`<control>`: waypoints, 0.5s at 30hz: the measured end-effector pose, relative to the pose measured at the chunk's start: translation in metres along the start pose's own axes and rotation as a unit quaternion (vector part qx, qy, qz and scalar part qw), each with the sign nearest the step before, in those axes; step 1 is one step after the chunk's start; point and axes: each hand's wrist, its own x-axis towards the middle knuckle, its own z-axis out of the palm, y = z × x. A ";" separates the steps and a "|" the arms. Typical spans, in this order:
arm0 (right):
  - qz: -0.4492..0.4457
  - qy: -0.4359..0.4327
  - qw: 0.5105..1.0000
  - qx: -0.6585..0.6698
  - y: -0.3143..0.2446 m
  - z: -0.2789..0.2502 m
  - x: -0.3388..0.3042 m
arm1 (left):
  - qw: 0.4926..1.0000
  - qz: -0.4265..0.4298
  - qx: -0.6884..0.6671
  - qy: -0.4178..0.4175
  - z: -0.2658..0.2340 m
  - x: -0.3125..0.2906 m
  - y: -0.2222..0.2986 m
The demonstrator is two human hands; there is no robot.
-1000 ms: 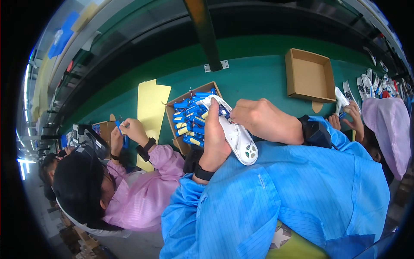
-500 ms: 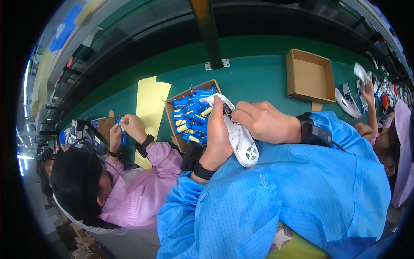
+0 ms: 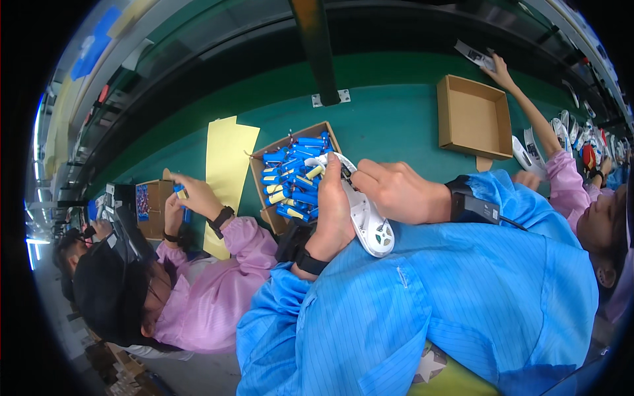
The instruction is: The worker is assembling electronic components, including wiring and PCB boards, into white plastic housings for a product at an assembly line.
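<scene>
My left hand (image 3: 335, 214) is closed around a long white plastic housing (image 3: 372, 224), its hollow inner side facing up. Dark and small metal parts show inside it, and a round spoked opening is at its near end. Against its right edge, my right hand (image 3: 403, 191) has its fingers pinched together; what they hold, if anything, is hidden. Just beyond my left hand, blue cylindrical batteries (image 3: 284, 175) with wires, several with yellow patches, fill a cardboard box (image 3: 272, 219).
An open cardboard box (image 3: 449, 136) stands back right on the green table (image 3: 389, 119). Yellow sheets (image 3: 228, 152) lie left of the batteries. A post (image 3: 320, 56) rises at the back. Co-workers in pink sleeves (image 3: 218, 267) sit on both sides; white housings (image 3: 528, 152) lie at right.
My right hand has shifted slightly left along the housing. The co-worker at right has stretched an arm toward the back of the table with a white part. The left co-worker's hands moved slightly.
</scene>
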 end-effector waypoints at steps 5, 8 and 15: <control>0.071 0.022 0.985 0.158 0.034 0.007 0.007 | 0.992 0.091 -0.083 -0.031 0.009 0.004 0.014; 0.223 0.083 0.830 0.504 0.031 0.027 -0.010 | 0.985 0.154 -0.066 -0.034 0.011 0.016 0.015; 0.315 0.050 0.691 0.649 0.038 0.020 -0.010 | 0.962 0.232 0.145 -0.009 0.011 0.038 0.023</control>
